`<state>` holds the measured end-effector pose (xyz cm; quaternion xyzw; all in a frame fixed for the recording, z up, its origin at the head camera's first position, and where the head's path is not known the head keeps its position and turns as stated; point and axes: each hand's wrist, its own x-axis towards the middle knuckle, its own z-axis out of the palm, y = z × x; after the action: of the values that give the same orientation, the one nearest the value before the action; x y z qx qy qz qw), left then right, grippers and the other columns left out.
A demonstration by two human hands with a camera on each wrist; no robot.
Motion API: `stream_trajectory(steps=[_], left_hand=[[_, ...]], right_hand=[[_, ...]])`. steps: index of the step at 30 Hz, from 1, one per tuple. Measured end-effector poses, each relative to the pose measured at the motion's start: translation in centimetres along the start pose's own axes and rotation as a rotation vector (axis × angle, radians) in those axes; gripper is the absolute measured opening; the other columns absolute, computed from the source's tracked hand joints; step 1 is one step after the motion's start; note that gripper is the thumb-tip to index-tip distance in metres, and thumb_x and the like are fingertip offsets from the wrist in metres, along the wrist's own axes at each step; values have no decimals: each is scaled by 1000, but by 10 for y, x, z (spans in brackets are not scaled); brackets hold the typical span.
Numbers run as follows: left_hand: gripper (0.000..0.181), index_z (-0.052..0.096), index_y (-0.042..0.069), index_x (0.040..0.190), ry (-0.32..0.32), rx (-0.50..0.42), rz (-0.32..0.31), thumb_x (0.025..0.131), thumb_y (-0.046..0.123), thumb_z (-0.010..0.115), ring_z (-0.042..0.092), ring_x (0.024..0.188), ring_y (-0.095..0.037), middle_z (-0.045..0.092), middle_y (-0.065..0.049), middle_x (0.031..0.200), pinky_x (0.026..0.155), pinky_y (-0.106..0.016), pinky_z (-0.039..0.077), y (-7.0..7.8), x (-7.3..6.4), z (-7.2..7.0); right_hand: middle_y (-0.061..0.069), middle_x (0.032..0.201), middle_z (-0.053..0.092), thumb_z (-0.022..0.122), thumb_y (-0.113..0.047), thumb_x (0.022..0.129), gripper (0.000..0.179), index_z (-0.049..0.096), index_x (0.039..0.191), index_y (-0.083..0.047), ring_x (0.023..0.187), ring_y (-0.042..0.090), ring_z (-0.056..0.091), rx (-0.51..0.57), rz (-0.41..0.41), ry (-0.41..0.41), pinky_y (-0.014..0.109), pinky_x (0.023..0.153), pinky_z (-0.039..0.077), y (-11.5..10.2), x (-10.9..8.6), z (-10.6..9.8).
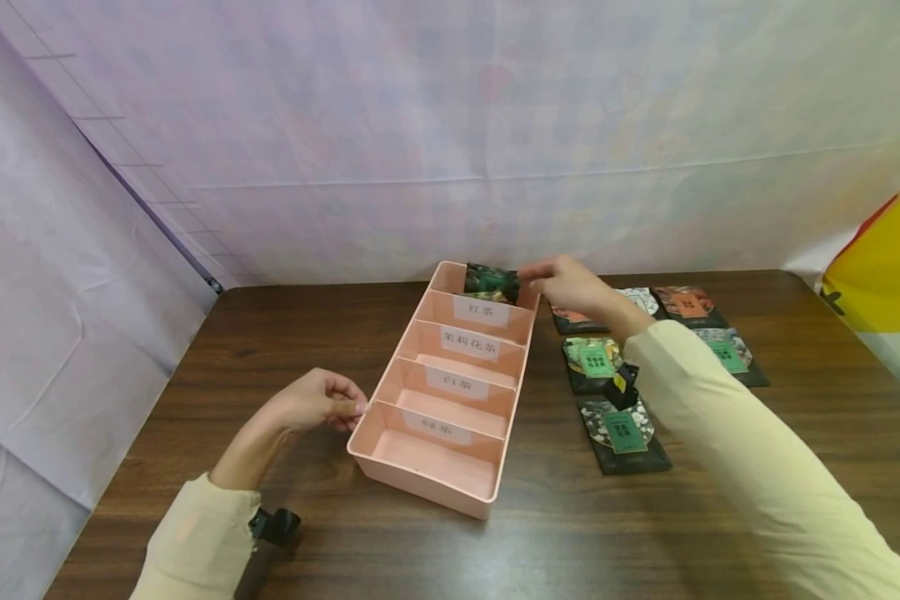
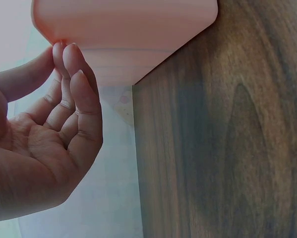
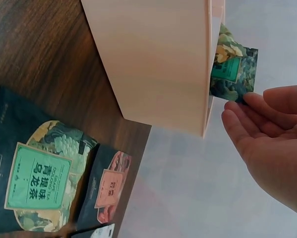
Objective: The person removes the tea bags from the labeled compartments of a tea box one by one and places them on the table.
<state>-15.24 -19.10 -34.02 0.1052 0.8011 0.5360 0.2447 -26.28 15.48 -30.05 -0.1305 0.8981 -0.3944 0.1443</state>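
Observation:
A long pink divided box (image 1: 420, 490) stands on the table, white labels on its dividers. My left hand (image 1: 317, 402) is at its near left side, thumb and fingertips pinching the rim (image 2: 54, 41). In the farthest compartment, dark green tea packets (image 1: 491, 282) stand with their tops above the rim. My right hand (image 1: 570, 287) reaches over the far right corner. In the right wrist view its fingertips touch the corner of a tea packet (image 3: 235, 74), while the thumb stays apart from it.
Right of the box lie several dark tea packets: a green-labelled one (image 1: 624, 433) nearest, another green one (image 1: 594, 362) behind it, and a red-labelled one (image 1: 690, 305) at the back. A white patterned cloth (image 1: 345, 150) hangs behind the wooden table (image 1: 540, 542).

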Motion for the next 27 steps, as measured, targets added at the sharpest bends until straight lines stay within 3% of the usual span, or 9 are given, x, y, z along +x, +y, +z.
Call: stream_trajectory(steps=[1, 3, 6, 8, 16, 18, 23, 25, 27], left_hand=[[14, 56, -18, 88, -1, 2, 2, 86, -5, 55, 56, 59, -10, 59, -4, 66, 57, -27, 51, 0, 0, 0], [14, 56, -18, 88, -3, 2, 5, 86, -5, 55, 56, 60, -10, 60, -4, 67, 57, -28, 51, 0, 0, 0], [13, 56, -18, 88, -1, 4, 4, 85, -5, 55, 56, 60, -10, 60, -4, 67, 57, -28, 51, -1, 0, 0], [13, 56, -18, 88, 2, 5, 0, 85, -5, 55, 56, 60, -10, 59, -4, 66, 57, -27, 51, -1, 0, -1], [12, 56, -18, 88, 3, -1, -7, 85, -6, 54, 56, 60, -10, 59, -4, 66, 57, -26, 50, -2, 0, -1], [12, 56, -18, 88, 3, -2, -6, 85, -6, 54, 56, 60, -10, 59, -4, 66, 57, -25, 50, -3, 0, -1], [12, 56, -18, 88, -2, -3, -1, 85, -6, 55, 56, 60, -10, 59, -4, 66, 58, -26, 50, -3, 0, 0], [12, 56, -18, 88, -3, -3, -2, 85, -6, 54, 56, 60, -10, 59, -4, 66, 58, -26, 50, -2, 0, 0], [12, 56, -18, 87, 1, -3, -6, 85, -6, 54, 56, 60, -11, 59, -4, 66, 58, -26, 50, -3, 0, 0]], right_hand=[[21, 136, 40, 37, -8, 96, 40, 41, 135, -2, 78, 23, 52, -3, -1, -3, 33, 60, 41, 0, -1, -1], [21, 136, 40, 36, -8, 96, 40, 40, 135, -2, 55, 18, 40, -7, -6, -8, 31, 50, 35, 0, -2, -2], [22, 135, 40, 35, -8, 96, 40, 40, 136, -2, 40, 12, 27, -6, -12, -15, 29, 43, 31, -1, -3, -6], [23, 134, 40, 34, -8, 96, 40, 39, 136, -2, 37, 10, 25, -5, -13, -17, 29, 40, 30, -2, -4, -8], [25, 133, 41, 34, -8, 96, 40, 40, 135, 0, 39, 13, 28, -6, -18, -5, 30, 41, 33, -5, -7, -12], [26, 134, 40, 34, -6, 96, 40, 40, 134, 2, 50, 15, 43, -11, -31, 1, 29, 45, 37, -7, -9, -14], [26, 134, 38, 33, -6, 96, 40, 39, 135, 1, 47, 14, 42, -42, -47, 25, 29, 41, 36, -12, -14, -21], [26, 134, 38, 32, -6, 96, 40, 40, 135, -1, 36, 12, 26, -52, -45, 35, 30, 37, 32, -14, -17, -24], [25, 135, 38, 33, -7, 97, 40, 39, 135, 0, 38, 13, 29, -52, -54, 42, 31, 38, 33, -17, -19, -28]])
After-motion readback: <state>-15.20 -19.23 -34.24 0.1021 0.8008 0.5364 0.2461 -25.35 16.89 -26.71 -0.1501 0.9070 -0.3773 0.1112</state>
